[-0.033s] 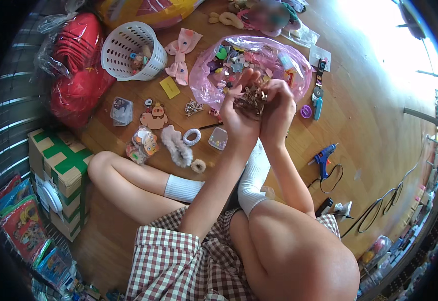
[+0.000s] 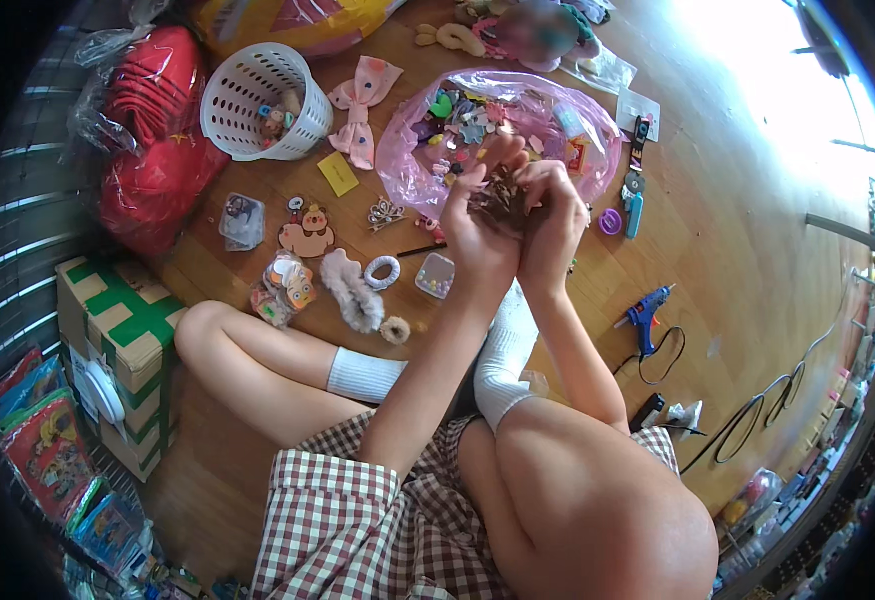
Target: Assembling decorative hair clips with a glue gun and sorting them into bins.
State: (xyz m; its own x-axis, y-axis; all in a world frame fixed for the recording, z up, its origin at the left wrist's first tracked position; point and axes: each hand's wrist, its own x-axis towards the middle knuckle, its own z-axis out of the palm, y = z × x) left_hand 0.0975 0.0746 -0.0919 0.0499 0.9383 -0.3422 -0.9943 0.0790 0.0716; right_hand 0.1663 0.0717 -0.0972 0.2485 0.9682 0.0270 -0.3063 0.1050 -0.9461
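Note:
My left hand (image 2: 477, 222) and my right hand (image 2: 554, 220) are cupped together, wrists touching, over the near side of a pink plastic bag (image 2: 397, 165). Between the palms lies a heap of small, shiny brown pieces, perhaps hair clips (image 2: 500, 208). The fingers of both hands curl inward around the heap and partly hide it. Spread open on the floor, the bag holds many small colourful charms (image 2: 472, 130), including a green heart (image 2: 442, 105).
A white perforated basket (image 2: 225, 110) and a pink bow (image 2: 360, 110) stand beyond on the left. Nearer are a fluffy grey hair band (image 2: 352, 290), a white ring (image 2: 382, 273) and a small clear box (image 2: 435, 276). A corded blue glue gun (image 2: 645, 318) lies right; a taped carton (image 2: 122, 320) stands left.
The fingers of both hands have closed a little more over the brown pieces, so less of the heap shows. The things on the floor stay put.

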